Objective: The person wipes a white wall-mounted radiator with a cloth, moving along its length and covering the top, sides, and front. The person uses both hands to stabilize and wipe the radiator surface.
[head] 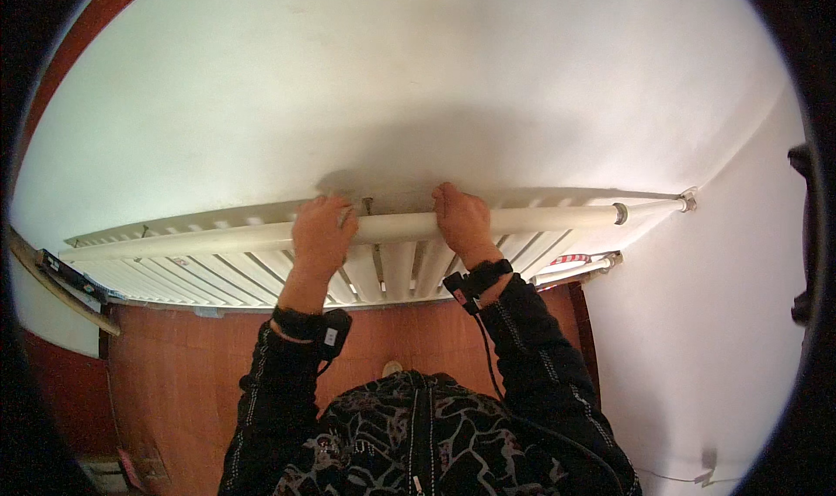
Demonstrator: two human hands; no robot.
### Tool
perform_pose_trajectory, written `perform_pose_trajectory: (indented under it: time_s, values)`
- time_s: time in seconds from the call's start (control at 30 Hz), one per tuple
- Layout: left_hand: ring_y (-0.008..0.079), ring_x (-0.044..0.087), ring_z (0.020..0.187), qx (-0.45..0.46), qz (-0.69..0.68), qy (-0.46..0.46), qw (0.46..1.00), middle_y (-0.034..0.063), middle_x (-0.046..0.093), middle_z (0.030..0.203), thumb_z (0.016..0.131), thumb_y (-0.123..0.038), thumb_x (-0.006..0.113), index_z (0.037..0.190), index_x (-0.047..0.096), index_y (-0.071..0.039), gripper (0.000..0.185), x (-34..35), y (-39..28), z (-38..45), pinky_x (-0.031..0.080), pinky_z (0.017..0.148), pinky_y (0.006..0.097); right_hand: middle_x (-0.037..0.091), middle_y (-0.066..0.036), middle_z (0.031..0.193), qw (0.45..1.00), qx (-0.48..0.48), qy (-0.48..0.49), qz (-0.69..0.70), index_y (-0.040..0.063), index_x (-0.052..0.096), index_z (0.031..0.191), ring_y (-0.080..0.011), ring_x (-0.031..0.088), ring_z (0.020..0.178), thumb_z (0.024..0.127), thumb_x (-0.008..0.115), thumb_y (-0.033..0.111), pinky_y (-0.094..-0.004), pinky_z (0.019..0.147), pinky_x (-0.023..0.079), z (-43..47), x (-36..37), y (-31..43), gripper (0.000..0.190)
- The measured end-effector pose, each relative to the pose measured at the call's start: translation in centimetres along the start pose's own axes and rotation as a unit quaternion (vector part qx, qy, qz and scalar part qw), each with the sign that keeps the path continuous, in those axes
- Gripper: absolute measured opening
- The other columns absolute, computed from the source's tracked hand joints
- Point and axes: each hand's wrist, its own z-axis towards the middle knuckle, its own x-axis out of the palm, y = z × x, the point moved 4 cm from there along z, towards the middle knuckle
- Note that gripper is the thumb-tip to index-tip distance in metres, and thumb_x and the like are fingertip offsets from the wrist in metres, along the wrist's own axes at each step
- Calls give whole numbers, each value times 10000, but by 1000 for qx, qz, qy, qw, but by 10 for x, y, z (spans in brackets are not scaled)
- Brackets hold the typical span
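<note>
A white column radiator (395,270) with a thick, round top pipe (535,218) stands along the wall before me. My left hand (323,231) lies over this pipe, its fingers curled towards the wall and slightly blurred. Farther right, my right hand (462,218) is bent into a loose fist across the same pipe. Its fingertips are hidden, so whether it grips the pipe or something small cannot be told. Between the hands, a metal wall bracket (368,205) shows behind the pipe. Both wrists wear black straps with small devices, the left one (334,336) and the right one (462,292).
At right, a thinner pipe (653,207) runs from a metal coupling into the corner. Below it are a lower pipe (575,270) and a red-and-white striped thing (569,259). A dark bar-shaped object (72,274) sits by the radiator's left end. Reddish-brown floor (189,365) lies beneath.
</note>
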Motion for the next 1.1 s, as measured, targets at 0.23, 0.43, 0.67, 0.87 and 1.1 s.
perform_pose_trajectory:
  time_s: [0.23,0.43,0.67,0.87,1.1]
  values:
    - [360,611,922,100,-2,-5,995,154,636,930,833,-213,682,971,664,-69,200,68,-101,16,504,791,488,677,-196,806,998,-21,63,22,77,630,1019,-432,656,779,956,567,209,-512,705,523,-2,-8,-7,159]
    - [353,627,892,86,27,-26,996,157,647,916,847,-222,657,988,674,-80,201,94,-137,14,505,796,482,692,-207,917,999,15,5,34,67,672,1002,-413,660,890,942,565,225,-515,783,526,-15,-49,-84,200]
    - [336,624,869,33,77,-37,996,110,658,911,880,-216,667,987,655,-88,167,66,-87,11,507,762,461,669,-205,871,994,104,-21,-8,67,678,951,-410,635,891,943,594,287,-514,797,503,-27,-111,-225,236]
    - [353,609,895,-55,62,-109,991,140,644,926,861,-186,674,992,657,-88,164,52,-91,-1,497,785,477,667,-179,822,995,57,-57,-66,79,650,950,-402,637,823,973,561,274,-507,748,492,-23,-102,-237,216]
    - [346,599,896,35,63,-122,990,123,623,891,789,-184,702,907,651,-93,157,139,-208,8,490,804,471,678,-190,843,999,24,-13,-39,86,651,960,-421,643,829,985,516,287,-530,754,496,-16,-109,-239,244]
